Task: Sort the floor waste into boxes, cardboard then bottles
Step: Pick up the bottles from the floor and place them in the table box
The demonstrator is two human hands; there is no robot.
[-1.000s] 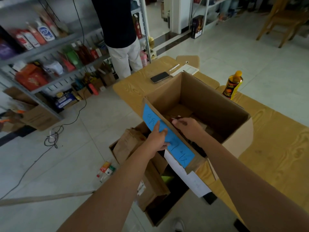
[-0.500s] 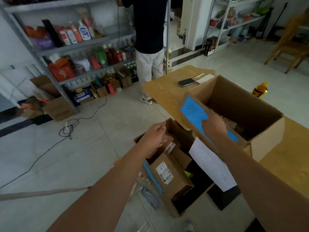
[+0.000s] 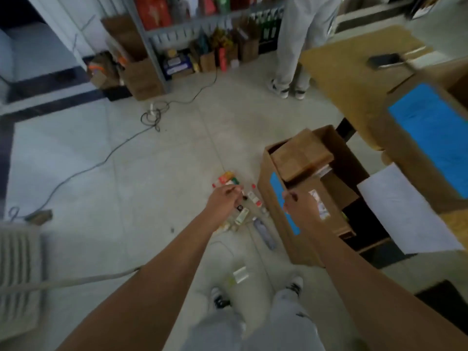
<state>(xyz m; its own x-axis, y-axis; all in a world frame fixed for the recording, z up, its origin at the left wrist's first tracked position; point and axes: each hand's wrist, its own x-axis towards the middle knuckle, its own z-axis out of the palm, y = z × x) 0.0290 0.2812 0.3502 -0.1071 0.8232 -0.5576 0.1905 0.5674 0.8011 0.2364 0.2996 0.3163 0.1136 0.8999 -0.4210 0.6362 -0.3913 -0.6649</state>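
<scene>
Several small bottles [image 3: 241, 211] lie in a heap on the tiled floor, left of a floor cardboard box [image 3: 273, 224] with a blue label. That box is stuffed with folded cardboard pieces [image 3: 301, 155]. My left hand [image 3: 224, 198] hangs above the bottle heap, fingers loosely curled, holding nothing I can make out. My right hand [image 3: 297, 203] hovers over the floor box's near edge, fingers loosely curled and empty. A second, larger box [image 3: 405, 145] with a blue label stands on the wooden table at the right. The frame is blurred.
A wooden table [image 3: 347, 72] fills the upper right, with a phone [image 3: 383, 60] on it. Another person's legs [image 3: 291, 46] stand by metal shelving [image 3: 202, 34]. A cable [image 3: 106, 155] runs across the floor. My feet [image 3: 253, 295] are below, near a small white scrap [image 3: 239, 274].
My view has swung down from the table box to the floor. Both hands have left the table box and dropped toward the bottle heap and floor box.
</scene>
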